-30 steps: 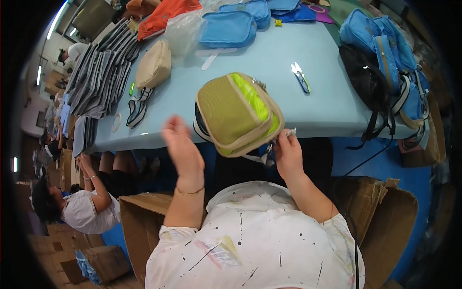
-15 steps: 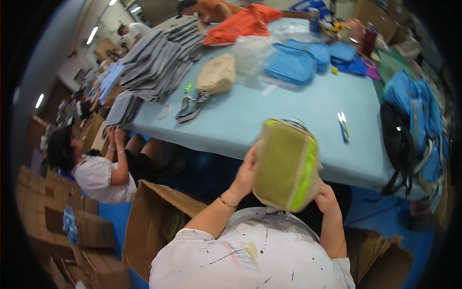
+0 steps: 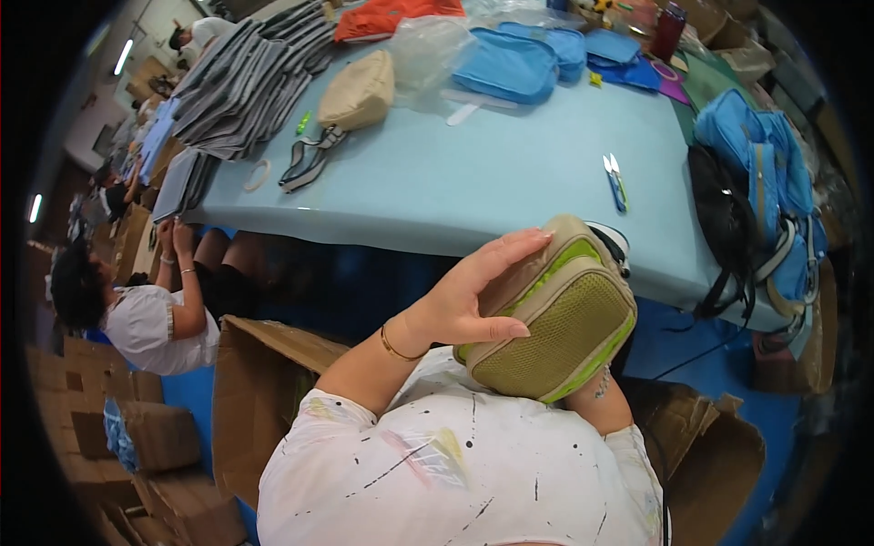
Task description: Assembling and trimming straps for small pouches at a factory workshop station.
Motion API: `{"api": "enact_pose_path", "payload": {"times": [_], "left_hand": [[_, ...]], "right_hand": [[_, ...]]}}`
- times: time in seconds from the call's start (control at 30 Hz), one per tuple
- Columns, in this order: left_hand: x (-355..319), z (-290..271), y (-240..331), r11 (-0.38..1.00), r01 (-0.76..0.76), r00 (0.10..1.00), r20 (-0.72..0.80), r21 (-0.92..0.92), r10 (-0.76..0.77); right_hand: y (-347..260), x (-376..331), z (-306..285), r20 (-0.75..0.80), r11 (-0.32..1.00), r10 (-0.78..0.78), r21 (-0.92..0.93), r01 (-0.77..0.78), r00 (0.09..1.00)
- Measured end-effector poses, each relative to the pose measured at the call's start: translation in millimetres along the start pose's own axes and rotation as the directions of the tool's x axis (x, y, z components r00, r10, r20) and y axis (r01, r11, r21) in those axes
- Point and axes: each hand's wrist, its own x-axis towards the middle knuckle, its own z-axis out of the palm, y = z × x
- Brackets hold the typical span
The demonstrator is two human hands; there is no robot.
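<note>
A small olive-and-beige zip bag (image 3: 555, 323) with a mesh front and bright green trim is tilted up in front of my shirt. My left hand (image 3: 469, 296) grips its left side, thumb across the front and fingers stretched along the upper edge. My right hand is hidden behind the bag; only its wrist and forearm (image 3: 605, 405) show below, with the bag resting against that hand. A black-and-white strap (image 3: 612, 246) sticks out at the bag's upper right. On the table beyond lie thread snips (image 3: 616, 184) with a blue-green handle.
The pale blue table (image 3: 410, 200) holds a beige bag (image 3: 360, 91), stacked grey pieces (image 3: 246, 91), blue pouches (image 3: 505, 65) and an orange cloth (image 3: 391, 16). Blue backpacks (image 3: 760, 164) crowd the right end. Cardboard boxes (image 3: 259, 382) stand either side of me; a seated person (image 3: 155, 318) is at left.
The bag has turned, so its mesh front and green zip edging now show. My left hand has shifted onto its upper left side, and my right hand has gone behind it.
</note>
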Motion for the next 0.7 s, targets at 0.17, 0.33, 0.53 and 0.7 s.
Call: {"api": "enact_pose_path", "payload": {"times": [0.17,0.33,0.53,0.7], "left_hand": [[7,12,-9,0.999,-0.031,0.999,0.037,0.023,0.030],[-3,12,-15,0.989,0.098,0.993,0.081,-0.111,-0.090],[-2,17,-7,0.987,0.033,0.998,0.049,0.155,-0.041],[-8,24,-11,0.979,-0.007,0.993,0.117,0.202,-0.017]], "right_hand": [[8,-11,-17,-0.060,0.965,-0.056,-0.260,0.039,0.997],[3,-6,-31,-0.058,0.897,0.046,-0.437,-0.067,0.997],[11,60,4,0.021,0.932,0.053,-0.360,-0.042,0.998],[26,79,26,0.028,0.947,0.110,-0.306,-0.096,0.994]]}}
